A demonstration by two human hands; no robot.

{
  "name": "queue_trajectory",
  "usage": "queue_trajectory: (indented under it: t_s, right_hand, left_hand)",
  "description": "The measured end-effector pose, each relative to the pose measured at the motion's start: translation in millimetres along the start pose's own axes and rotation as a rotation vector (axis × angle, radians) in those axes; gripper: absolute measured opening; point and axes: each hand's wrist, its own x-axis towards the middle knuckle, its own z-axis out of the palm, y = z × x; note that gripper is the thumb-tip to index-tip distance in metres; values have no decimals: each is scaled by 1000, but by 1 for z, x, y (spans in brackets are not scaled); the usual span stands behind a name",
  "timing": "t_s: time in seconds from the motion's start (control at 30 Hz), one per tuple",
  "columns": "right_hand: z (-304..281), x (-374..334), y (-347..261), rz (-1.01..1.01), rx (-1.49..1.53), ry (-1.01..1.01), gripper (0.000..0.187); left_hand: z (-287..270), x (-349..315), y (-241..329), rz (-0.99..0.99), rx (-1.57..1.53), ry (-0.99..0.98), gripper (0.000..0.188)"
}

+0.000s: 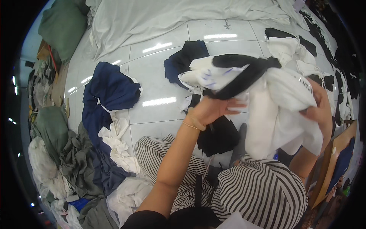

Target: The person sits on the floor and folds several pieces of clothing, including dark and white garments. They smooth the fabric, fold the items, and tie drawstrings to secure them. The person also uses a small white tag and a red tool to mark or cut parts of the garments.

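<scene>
A loose bundle of white fabric pieces [288,126] is held up over my lap, with a black fabric strip [244,82] curving across its left part. Blue pen-like marks show on the white piece farther left [213,76]. My right hand [321,103] grips the bundle's right edge, thumb and fingers closed on the white cloth. Just below the black strip is my left hand [223,108], its fingers stretched out toward the white cloth and slightly blurred. Whether its palm touches the strip is hard to see. A bracelet circles the left wrist.
Navy cloth [110,87] lies on the tiled floor at left, with another dark blue piece [187,57] farther ahead. Black cloth [219,139] rests near my knees. Grey and white fabric heaps [82,152] fill the left side. White sheeting [152,19] spreads at the back; a wooden-edged board [337,162] stands right.
</scene>
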Motion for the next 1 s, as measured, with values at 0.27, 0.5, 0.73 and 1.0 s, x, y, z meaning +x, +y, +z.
queue_trajectory:
  t_s: [0.27,0.5,0.73,1.0]
  right_hand:
    - [68,-2,18,-69,13,-59,60]
    - [109,26,171,49,-397,-242,70]
    - [117,37,196,103,-328,-345,52]
    - [92,120,303,5,-686,178,27]
  left_hand:
    - [-30,-6,82,505,41,365,55]
    - [-89,-25,37,391,82,638,53]
    - [-50,-42,-18,326,537,1079,65]
    - [-67,-20,-40,361,1010,1112,115]
